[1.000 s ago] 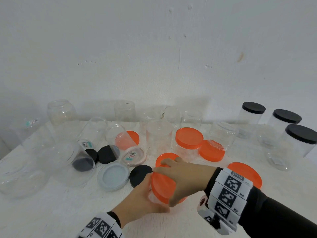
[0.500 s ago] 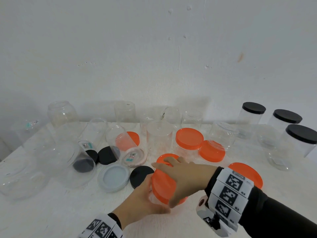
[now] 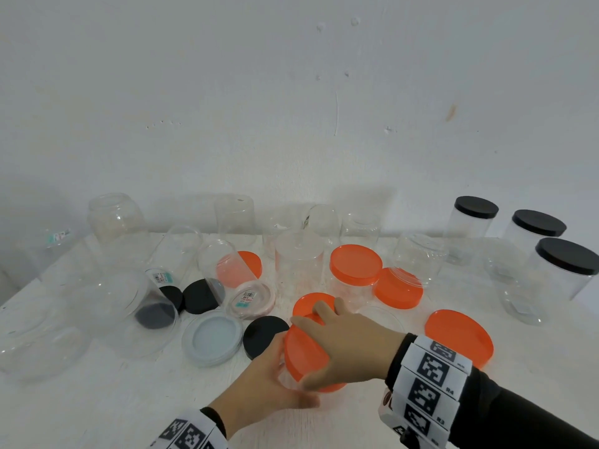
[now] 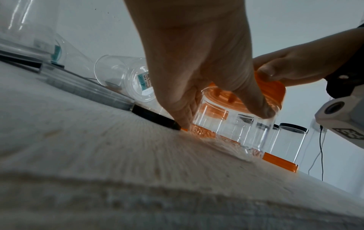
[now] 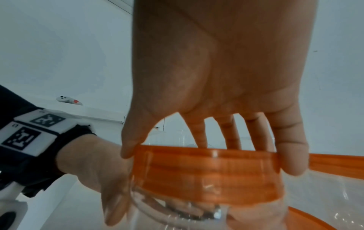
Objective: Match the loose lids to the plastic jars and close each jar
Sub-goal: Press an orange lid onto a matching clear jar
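Orange lid (image 3: 304, 351) unmoved, inside right grip (image 3: 343, 345)

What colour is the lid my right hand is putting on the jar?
Orange; the lid shows best in the right wrist view.

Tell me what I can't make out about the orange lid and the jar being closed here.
- Head view: the right hand covers much of the orange lid, hiding the jar's mouth.
- Right wrist view: thread engagement unclear; the lid's skirt hides it.
- Left wrist view: the left hand blocks the jar's near side.
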`<state>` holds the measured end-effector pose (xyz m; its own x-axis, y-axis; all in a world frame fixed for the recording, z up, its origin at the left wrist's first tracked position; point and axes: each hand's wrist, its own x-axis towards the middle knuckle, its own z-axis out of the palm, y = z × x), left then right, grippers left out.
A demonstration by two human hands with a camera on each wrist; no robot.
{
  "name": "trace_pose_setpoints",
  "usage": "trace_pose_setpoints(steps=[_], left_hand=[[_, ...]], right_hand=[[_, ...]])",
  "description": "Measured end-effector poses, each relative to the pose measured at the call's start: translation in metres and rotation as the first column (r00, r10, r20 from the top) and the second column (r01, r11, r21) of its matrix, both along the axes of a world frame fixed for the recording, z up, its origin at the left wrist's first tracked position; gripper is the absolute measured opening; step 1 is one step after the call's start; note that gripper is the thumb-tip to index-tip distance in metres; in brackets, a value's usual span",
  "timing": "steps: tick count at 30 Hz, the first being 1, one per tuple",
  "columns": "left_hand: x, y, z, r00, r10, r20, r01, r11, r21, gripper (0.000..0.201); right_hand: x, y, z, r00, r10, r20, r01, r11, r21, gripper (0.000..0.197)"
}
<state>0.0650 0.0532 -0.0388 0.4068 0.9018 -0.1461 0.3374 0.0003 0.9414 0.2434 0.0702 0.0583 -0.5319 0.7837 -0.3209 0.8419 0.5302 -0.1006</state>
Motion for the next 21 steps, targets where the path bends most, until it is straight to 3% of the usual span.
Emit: trace_pose_setpoints(steps=[11, 17, 19, 21], left_hand=[[0.000, 0.000, -0.002, 1.000, 0.012, -0.020, -0.012, 1.000, 0.019, 0.100], [0.007, -0.004, 0.003, 0.996, 0.030, -0.081, -0.033, 0.999, -0.038, 0.111], [0.003, -0.009, 0.001, 0.995, 0.029, -0.100, -0.028, 1.000, 0.012, 0.110], [0.006, -0.011, 0.008, 0.996, -0.022, -0.083, 0.025, 0.999, 0.030, 0.104]], right_hand=[[0.007, -0.005, -0.013, 0.998, 0.011, -0.061, -0.004, 0.994, 0.114, 0.096], [0.019, -0.005, -0.023, 0.971, -0.026, -0.239, 0.039, 0.998, 0.052, 0.100], [0.027, -0.002, -0.022, 0.940, -0.057, -0.335, 0.055, 0.998, -0.016, 0.093], [0.040, 0.003, -0.018, 0.888, -0.098, -0.448, 0.115, 0.993, 0.010, 0.082]])
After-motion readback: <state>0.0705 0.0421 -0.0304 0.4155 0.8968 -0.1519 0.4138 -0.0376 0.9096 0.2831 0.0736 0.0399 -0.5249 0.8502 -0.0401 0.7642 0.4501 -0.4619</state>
